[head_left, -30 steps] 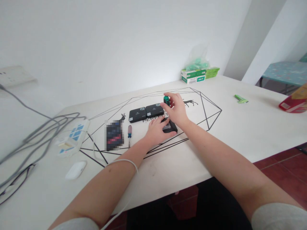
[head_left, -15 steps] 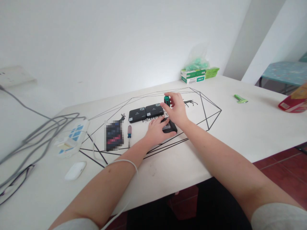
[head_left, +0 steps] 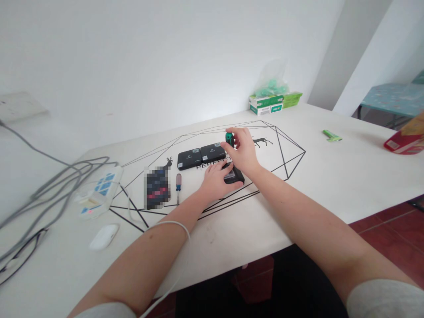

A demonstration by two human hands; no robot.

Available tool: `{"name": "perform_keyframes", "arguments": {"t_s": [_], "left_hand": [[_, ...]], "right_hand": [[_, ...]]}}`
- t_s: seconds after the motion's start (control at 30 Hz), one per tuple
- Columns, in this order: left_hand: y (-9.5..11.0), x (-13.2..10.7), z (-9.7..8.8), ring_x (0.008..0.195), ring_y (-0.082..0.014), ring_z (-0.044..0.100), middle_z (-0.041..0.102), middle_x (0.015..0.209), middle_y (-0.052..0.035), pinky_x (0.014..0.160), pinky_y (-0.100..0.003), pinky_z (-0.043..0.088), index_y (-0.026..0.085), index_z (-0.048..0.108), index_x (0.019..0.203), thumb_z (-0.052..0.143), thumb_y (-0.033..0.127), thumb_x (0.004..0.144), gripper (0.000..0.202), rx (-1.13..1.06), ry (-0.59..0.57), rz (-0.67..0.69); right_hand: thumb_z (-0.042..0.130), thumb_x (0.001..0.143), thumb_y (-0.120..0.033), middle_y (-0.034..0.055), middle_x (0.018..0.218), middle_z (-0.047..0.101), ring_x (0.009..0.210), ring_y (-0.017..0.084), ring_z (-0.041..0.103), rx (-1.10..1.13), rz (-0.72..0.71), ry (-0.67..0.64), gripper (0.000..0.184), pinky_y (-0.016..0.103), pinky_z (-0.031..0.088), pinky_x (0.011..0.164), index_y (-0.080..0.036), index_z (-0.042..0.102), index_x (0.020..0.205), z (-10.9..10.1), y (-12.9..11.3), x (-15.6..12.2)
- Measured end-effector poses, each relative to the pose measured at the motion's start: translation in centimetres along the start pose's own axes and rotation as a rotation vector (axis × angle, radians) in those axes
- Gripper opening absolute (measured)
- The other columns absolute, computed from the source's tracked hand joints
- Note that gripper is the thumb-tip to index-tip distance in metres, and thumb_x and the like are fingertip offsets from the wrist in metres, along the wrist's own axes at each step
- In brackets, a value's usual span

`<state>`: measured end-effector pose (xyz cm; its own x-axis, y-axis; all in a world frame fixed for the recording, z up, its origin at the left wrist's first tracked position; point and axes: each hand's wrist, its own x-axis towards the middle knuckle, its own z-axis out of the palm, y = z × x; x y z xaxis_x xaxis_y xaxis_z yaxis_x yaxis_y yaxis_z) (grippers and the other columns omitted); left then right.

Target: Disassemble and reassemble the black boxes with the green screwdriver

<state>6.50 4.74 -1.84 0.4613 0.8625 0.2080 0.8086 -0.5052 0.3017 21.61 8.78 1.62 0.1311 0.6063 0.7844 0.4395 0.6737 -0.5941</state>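
Observation:
A small black box with a pale label lies on the table under my hands. My left hand holds it, fingers along its far left side and thumb along the near edge. Above the box, my right hand grips the green and black handle of a screwdriver, which stands upright; its tip is hidden behind the hands. Two similar black boxes, one on the left and one on the right, lie side by side beyond my left hand.
A second screwdriver lies left of my hands, next to a pixelated dark patch. Further left are a power strip, grey cables and a white case. Green-white boxes stand at the back; a green packet lies right.
Both hands keep nearly the same places and grips. The whole view has shifted very slightly.

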Motion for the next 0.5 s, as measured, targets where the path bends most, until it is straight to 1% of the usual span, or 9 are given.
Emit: {"name": "perform_keyframes", "arguments": {"t_s": [0.1, 0.23, 0.3, 0.37, 0.43, 0.5], "left_hand": [[-0.15, 0.01, 0.05, 0.151, -0.0369, 0.037, 0.048, 0.16, -0.0068, 0.124, -0.059, 0.026, 0.033, 0.063, 0.143, 0.068, 0.073, 0.086, 0.07, -0.001, -0.018, 0.009], [-0.3, 0.06, 0.15, 0.15, -0.037, 0.038, 0.049, 0.159, -0.0072, 0.124, -0.058, 0.026, 0.032, 0.064, 0.141, 0.068, 0.073, 0.086, 0.07, 0.003, -0.014, 0.004], [-0.3, 0.06, 0.16, 0.15, -0.0369, 0.038, 0.049, 0.159, -0.0072, 0.124, -0.058, 0.027, 0.031, 0.064, 0.141, 0.069, 0.072, 0.086, 0.069, 0.003, -0.01, 0.014], [-0.28, 0.04, 0.14, 0.15, -0.0366, 0.038, 0.048, 0.16, -0.0074, 0.124, -0.058, 0.028, 0.031, 0.064, 0.14, 0.069, 0.071, 0.087, 0.067, 0.005, -0.006, 0.026], [-0.27, 0.0, 0.14, 0.151, -0.0364, 0.037, 0.047, 0.161, -0.0083, 0.124, -0.057, 0.028, 0.03, 0.065, 0.141, 0.069, 0.071, 0.087, 0.068, 0.006, -0.002, 0.027], [-0.32, -0.01, 0.2, 0.151, -0.0362, 0.037, 0.047, 0.161, -0.0092, 0.124, -0.057, 0.027, 0.028, 0.064, 0.142, 0.069, 0.072, 0.087, 0.07, 0.004, 0.002, 0.018]], "right_hand": [[0.061, 0.089, -0.024, 0.0072, 0.115, 0.065, 0.09, 0.02, 0.064, 0.061, 0.023, -0.009, 0.039, 0.037, 0.059, 0.08, -0.025, 0.061, 0.129, 0.02, -0.04, -0.06], [0.046, 0.097, -0.023, 0.006, 0.119, 0.07, 0.099, 0.02, 0.066, 0.122, 0.046, -0.042, 0.034, 0.039, 0.059, 0.089, -0.026, 0.063, 0.126, -0.09, -0.22, -0.13], [0.05, 0.097, -0.027, 0.0074, 0.119, 0.068, 0.102, 0.021, 0.065, 0.108, 0.025, -0.046, 0.032, 0.039, 0.059, 0.089, -0.025, 0.064, 0.125, -0.14, -0.26, -0.08], [0.061, 0.093, -0.03, 0.0088, 0.118, 0.064, 0.099, 0.022, 0.064, 0.066, 0.007, -0.041, 0.033, 0.039, 0.06, 0.085, -0.025, 0.065, 0.125, -0.16, -0.21, 0.01], [0.07, 0.087, -0.03, 0.0079, 0.112, 0.062, 0.092, 0.021, 0.062, 0.025, 0.003, -0.037, 0.038, 0.04, 0.06, 0.083, -0.025, 0.065, 0.124, -0.16, -0.12, 0.09], [0.069, 0.086, -0.026, 0.0065, 0.109, 0.063, 0.086, 0.02, 0.061, 0.017, 0.013, -0.036, 0.042, 0.04, 0.06, 0.081, -0.027, 0.064, 0.127, -0.14, -0.02, 0.14]]}}
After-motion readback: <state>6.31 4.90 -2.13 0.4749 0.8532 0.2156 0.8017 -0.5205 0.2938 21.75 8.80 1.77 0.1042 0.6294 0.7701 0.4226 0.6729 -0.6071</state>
